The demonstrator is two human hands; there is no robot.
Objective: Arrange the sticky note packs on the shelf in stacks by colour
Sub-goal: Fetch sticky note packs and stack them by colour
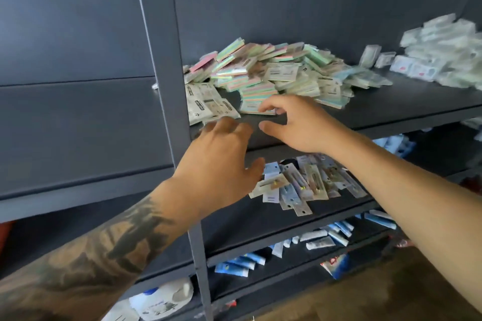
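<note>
A loose heap of sticky note packs (271,73) in pastel pink, green, blue and yellow lies on the dark grey shelf (378,109). Some flat white packs (206,104) sit at the heap's left end. My left hand (221,161) hovers in front of the shelf edge, fingers spread, holding nothing. My right hand (294,125) is over the front of the shelf, with thumb and fingers apart. Its fingertips are at a striped pack (257,107) at the heap's front.
A vertical shelf post (167,65) stands just left of the heap. Clear-wrapped white packs (443,57) pile up at the right of the same shelf. The shelf below holds carded items (307,185); lower shelves carry tubes (323,237) and a white bottle (164,297).
</note>
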